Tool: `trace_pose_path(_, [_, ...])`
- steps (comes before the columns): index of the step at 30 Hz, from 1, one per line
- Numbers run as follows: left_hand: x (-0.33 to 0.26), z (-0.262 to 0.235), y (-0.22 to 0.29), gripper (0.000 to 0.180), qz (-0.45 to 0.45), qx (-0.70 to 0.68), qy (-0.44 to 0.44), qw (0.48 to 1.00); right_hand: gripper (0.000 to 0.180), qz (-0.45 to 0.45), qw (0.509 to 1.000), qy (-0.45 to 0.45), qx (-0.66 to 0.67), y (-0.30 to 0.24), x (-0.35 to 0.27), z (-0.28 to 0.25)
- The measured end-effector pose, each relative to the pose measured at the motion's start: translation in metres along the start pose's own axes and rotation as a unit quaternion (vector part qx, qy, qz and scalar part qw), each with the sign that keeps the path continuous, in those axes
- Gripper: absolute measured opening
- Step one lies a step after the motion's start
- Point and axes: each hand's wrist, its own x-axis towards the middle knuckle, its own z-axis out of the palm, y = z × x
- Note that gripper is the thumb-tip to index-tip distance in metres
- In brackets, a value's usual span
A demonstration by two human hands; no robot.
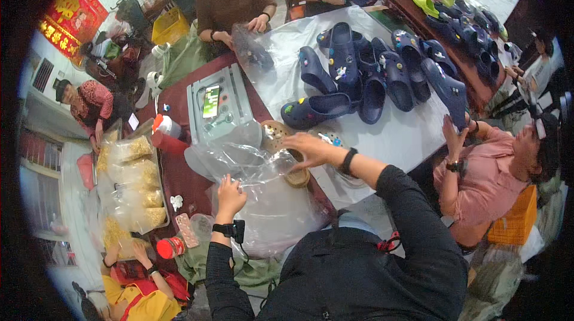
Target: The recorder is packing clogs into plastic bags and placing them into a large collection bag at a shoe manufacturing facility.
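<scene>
Clear plastic bag (239,156) near front edge of desk (190,192), between both hands. Left hand (230,197) at bag's left side, fingers curled; cannot tell whether grip clamps film. Right hand (308,149) by bag's right side, grip apart, thumb below fingers. Grey tray (232,90) beyond bag; navy clogs (372,98) toward far edge.

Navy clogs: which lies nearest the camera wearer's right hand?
The lower-left clog of the pile, with a green charm; all others lie farther from that hand.
</scene>
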Motion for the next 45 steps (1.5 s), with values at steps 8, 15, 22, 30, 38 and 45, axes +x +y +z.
trace_pose_path(8, [0.002,-0.007,0.010,0.024,0.000,-0.016,0.037,0.999,0.047,0.300,0.905,0.182,-0.238,0.131,-0.044,0.001])
trace_pose_path(15, [0.003,-0.007,0.025,0.022,-0.024,-0.031,0.074,0.996,0.014,0.281,0.932,0.024,-0.227,0.095,-0.027,-0.012])
trace_pose_path(22, [-0.004,-0.015,0.042,0.019,-0.046,-0.209,0.185,0.959,0.044,0.065,0.966,0.012,-0.250,-0.062,-0.063,-0.063])
trace_pose_path(30, [-0.008,-0.023,0.059,0.038,0.010,-0.275,0.212,0.938,0.027,-0.012,0.979,-0.158,-0.127,-0.117,-0.101,0.020])
trace_pose_path(38, [-0.031,-0.031,0.062,0.072,0.083,-0.270,0.125,0.951,0.011,-0.004,0.966,-0.063,-0.252,-0.151,-0.044,0.052])
trace_pose_path(45, [-0.047,-0.050,0.074,0.074,0.143,-0.164,0.142,0.966,0.014,-0.078,0.957,0.038,-0.277,-0.169,-0.017,0.059])
